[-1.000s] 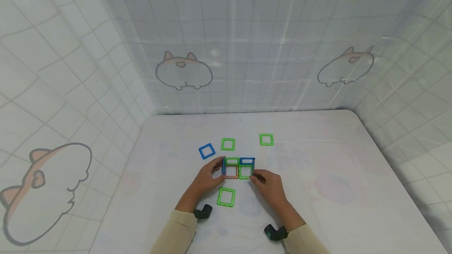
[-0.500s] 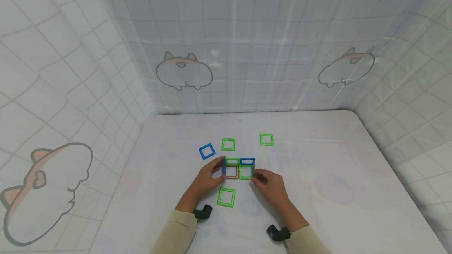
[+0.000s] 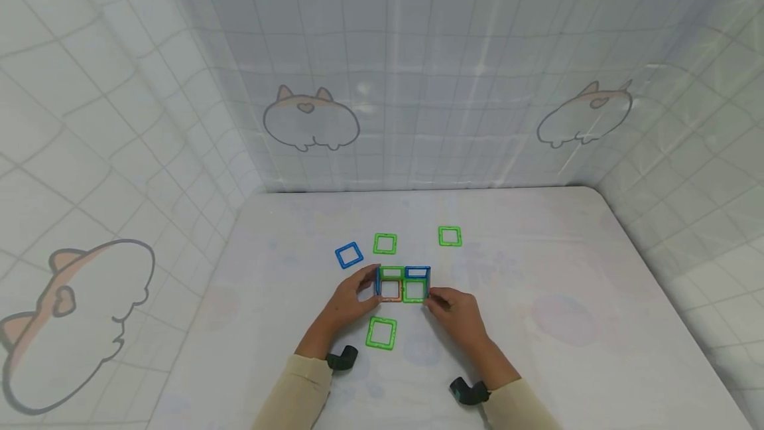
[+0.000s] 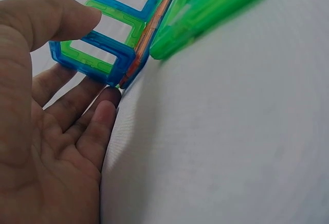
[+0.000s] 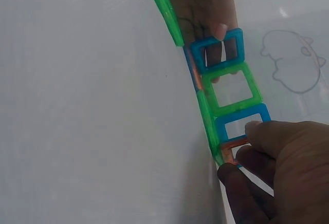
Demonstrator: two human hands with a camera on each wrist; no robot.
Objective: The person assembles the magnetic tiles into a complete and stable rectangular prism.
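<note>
Magnetic tiles, open square frames, are joined into a low box near the middle of the table. An orange tile and a green tile lie flat as its base. Behind them stand a green tile and a blue tile; another blue tile stands at the left end. My left hand holds that left tile, thumb at the front edge and fingers round the outer side. With thumb and fingertips, my right hand pinches the upright tile at the right end, partly hidden by the fingers.
Loose on the white table lie a blue tile and a green tile behind the box. Another green tile lies at the back right, and one more green tile in front. Printed curtains enclose the table.
My right hand has shifted very slightly to the right, its thumb still at the box's right end. The left hand, the box and the loose tiles keep their places.
</note>
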